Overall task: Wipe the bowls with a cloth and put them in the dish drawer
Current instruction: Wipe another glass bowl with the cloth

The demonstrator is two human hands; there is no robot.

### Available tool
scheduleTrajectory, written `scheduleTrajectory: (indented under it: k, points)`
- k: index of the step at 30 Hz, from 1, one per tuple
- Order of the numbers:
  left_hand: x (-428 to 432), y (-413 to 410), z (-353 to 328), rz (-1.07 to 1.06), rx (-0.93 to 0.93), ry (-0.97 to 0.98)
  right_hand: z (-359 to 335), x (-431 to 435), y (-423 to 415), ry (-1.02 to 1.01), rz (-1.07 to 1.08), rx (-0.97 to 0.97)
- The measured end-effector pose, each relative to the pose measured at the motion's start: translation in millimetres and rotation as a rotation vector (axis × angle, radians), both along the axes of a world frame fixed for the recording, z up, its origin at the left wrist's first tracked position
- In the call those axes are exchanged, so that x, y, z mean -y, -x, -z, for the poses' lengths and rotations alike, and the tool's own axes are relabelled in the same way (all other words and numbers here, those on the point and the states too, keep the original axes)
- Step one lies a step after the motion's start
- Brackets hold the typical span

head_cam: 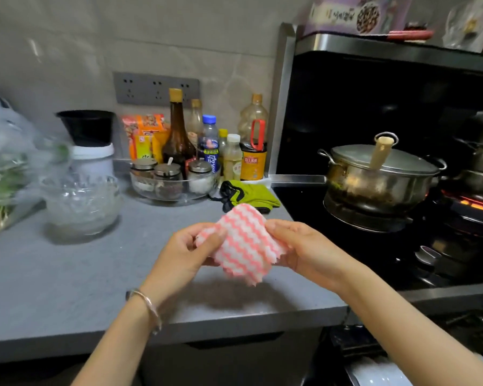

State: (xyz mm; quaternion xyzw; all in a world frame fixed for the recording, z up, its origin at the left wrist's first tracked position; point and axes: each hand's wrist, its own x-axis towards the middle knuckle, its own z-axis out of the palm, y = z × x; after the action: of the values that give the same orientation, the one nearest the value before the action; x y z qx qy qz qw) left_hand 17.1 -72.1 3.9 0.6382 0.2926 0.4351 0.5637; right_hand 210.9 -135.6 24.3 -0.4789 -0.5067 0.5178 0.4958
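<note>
Over counter (pixel 67 274) (near its edge), hands (pixel 184 254) (pixel 304 247) pinch cloth (pixel 244 243)

Pink-and-white zigzag cloth (pixel 246 243) hanging between the hands.
The left hand (pixel 190 252) and right hand (pixel 299 246) are pinching its edges; a glass bowl (pixel 83 204) is standing upright far left of them.

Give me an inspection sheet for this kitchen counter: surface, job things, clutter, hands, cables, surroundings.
Surface: grey countertop, speckled.
Job's things: pink-and-white cloth held above the countertop; glass bowl at left, untouched.
Clutter: condiment bottles, tray of spice jars, green fabric, plastic bag.
Hands: left hand and right hand both pinch the cloth.
Cables: nothing seen.
Surroundings: wall sockets; lidded steel pot on the stove; glowing burner at right.
</note>
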Motion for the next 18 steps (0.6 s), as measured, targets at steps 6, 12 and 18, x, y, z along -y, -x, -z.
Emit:
scheduleTrajectory:
  k: [6,12,18]
  points:
    - [-15,54,-21,-0.08,-0.14,-0.304,7,-26,38,0.115,-0.224,-0.083]
    - [-54,75,-35,-0.05,-0.459,-0.557,3,-67,97,0.14,-0.371,-0.141]
    - [-119,122,-25,-0.485,-0.519,-0.637,11,-113,138,0.25,-0.202,-0.286]
